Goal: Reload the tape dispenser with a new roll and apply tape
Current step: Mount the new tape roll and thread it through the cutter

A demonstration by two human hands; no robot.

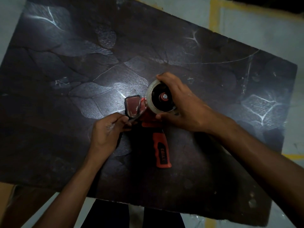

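Right hand (182, 106) is closed around the clear tape roll (150, 94), thumb at the roll's near edge and fingertips over its far edge, apparently to steady it on the hub (163, 96) of the tape dispenser (148, 119). Left hand (107, 130) is pinched together at the dispenser's front flap (133, 106), probably on the tape's free end, though the tape itself is too faint to confirm. The dispenser lies on its side near the middle of the dark desk (65, 55), red handle (162, 152) pointing toward the person, which leaves the roll's face accessible. Judged step: threading the tape toward the cutter end.
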